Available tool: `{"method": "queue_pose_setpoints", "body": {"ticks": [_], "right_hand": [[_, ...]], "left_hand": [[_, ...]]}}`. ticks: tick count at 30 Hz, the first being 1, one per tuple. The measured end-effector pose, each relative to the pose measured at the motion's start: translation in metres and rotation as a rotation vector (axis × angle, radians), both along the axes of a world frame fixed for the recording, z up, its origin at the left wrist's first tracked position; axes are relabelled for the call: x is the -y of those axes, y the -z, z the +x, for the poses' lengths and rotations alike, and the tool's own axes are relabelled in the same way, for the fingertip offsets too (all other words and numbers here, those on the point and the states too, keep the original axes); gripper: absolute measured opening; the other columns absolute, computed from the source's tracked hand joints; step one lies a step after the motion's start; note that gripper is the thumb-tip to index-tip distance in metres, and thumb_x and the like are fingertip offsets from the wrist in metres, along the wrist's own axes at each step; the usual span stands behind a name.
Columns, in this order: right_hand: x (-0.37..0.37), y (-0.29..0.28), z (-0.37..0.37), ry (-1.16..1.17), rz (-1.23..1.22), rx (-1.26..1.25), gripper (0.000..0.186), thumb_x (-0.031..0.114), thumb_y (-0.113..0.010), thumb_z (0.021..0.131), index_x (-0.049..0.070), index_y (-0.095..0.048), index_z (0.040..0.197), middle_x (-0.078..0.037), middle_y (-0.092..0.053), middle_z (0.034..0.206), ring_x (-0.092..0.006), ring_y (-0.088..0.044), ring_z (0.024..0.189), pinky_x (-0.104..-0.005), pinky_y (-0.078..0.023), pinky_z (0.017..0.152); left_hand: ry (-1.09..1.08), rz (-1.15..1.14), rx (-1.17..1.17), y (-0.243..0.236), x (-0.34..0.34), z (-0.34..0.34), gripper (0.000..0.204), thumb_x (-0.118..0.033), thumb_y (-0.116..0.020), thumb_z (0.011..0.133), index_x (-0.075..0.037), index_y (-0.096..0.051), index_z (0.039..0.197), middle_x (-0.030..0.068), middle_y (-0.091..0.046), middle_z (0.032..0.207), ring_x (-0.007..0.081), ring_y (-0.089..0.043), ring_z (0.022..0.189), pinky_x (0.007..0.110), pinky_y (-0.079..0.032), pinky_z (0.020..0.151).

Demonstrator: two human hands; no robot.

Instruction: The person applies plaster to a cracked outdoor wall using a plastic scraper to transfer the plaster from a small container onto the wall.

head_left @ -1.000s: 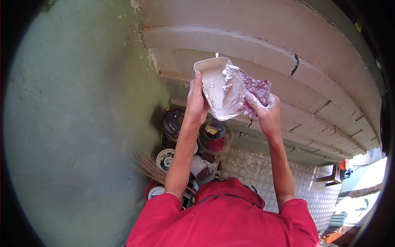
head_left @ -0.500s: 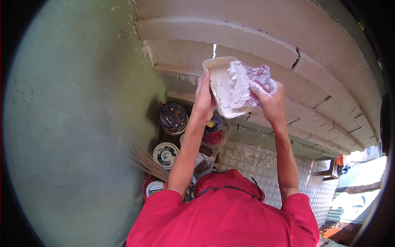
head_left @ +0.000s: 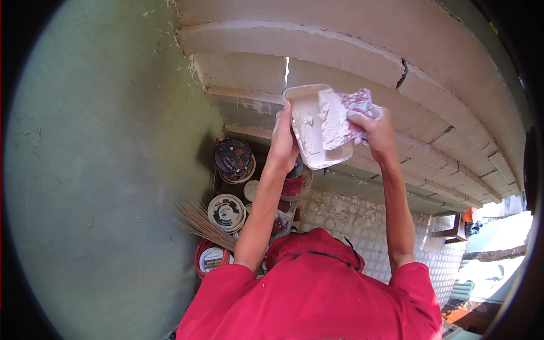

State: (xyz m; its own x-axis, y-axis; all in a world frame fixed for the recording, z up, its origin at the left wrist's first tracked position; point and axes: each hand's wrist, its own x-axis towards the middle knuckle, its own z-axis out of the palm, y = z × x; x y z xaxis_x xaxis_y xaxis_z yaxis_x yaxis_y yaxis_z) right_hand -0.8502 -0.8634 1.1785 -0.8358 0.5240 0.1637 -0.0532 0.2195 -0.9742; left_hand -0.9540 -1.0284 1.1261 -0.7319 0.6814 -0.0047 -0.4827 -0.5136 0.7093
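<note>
My left hand (head_left: 283, 139) is closed on the left edge of a cream shallow rectangular tray (head_left: 306, 130), held up in front of me with white paste smeared inside. My right hand (head_left: 374, 127) grips a flat maroon-mottled piece (head_left: 357, 102), its lower part (head_left: 334, 122) thickly coated in white paste and lying over the tray's right side. White paste covers my right fingers. The exact shape of that piece under the paste is unclear.
A green plastered wall (head_left: 96, 164) is at left, beside stepped concrete courses (head_left: 294, 39) with cracks. Below are several buckets (head_left: 232, 156), a bundle of thin sticks (head_left: 201, 224) and a tiled floor (head_left: 362, 215). A wooden bench (head_left: 450, 232) stands at right.
The tray and both hands have moved slightly right over the last second. The paste-coated piece has turned more upright, uncovering more of the tray's middle. Both hands keep their grip.
</note>
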Motion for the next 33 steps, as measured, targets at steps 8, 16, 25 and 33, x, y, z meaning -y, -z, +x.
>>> {"method": "queue_pose_setpoints", "body": {"ticks": [8,16,25,33], "right_hand": [[0.012,0.009,0.0,-0.121,-0.317,-0.114,0.024,0.008,-0.059,0.088,-0.002,-0.057,0.11,-0.006,-0.065,0.099,-0.0116,-0.063,0.085,-0.0282,-0.054,0.071],[0.027,-0.014,-0.029,-0.202,-0.592,-0.175,0.028,0.007,-0.057,0.09,0.0,-0.054,0.117,-0.008,-0.064,0.105,-0.0164,-0.065,0.091,-0.031,-0.059,0.073],[0.037,-0.049,-0.059,-0.247,-0.727,-0.166,0.042,-0.008,-0.058,0.079,-0.003,-0.049,0.12,-0.014,-0.061,0.111,-0.0221,-0.064,0.098,-0.0346,-0.056,0.085],[0.061,-0.144,-0.133,-0.337,-0.429,-0.424,0.031,-0.007,-0.057,0.081,-0.003,-0.058,0.111,-0.011,-0.065,0.104,-0.019,-0.064,0.094,-0.031,-0.054,0.082]], "left_hand": [[-0.034,0.032,0.047,0.001,0.017,-0.018,0.049,-0.044,-0.036,0.099,-0.006,-0.044,0.128,0.0072,-0.056,0.119,0.0145,-0.058,0.105,0.031,-0.05,0.088],[-0.036,0.066,0.011,-0.005,0.039,-0.06,0.056,-0.045,-0.032,0.099,0.0,-0.04,0.133,0.0128,-0.055,0.124,0.0191,-0.057,0.11,0.034,-0.048,0.093],[0.09,0.119,0.001,-0.028,0.048,-0.101,0.059,-0.046,-0.029,0.099,0.0,-0.041,0.134,0.0132,-0.054,0.126,0.0205,-0.057,0.111,0.035,-0.048,0.094],[-0.007,0.134,-0.003,-0.067,0.086,-0.14,0.057,-0.045,-0.028,0.1,-0.002,-0.041,0.134,0.0143,-0.054,0.127,0.0242,-0.057,0.111,0.037,-0.048,0.096]]}}
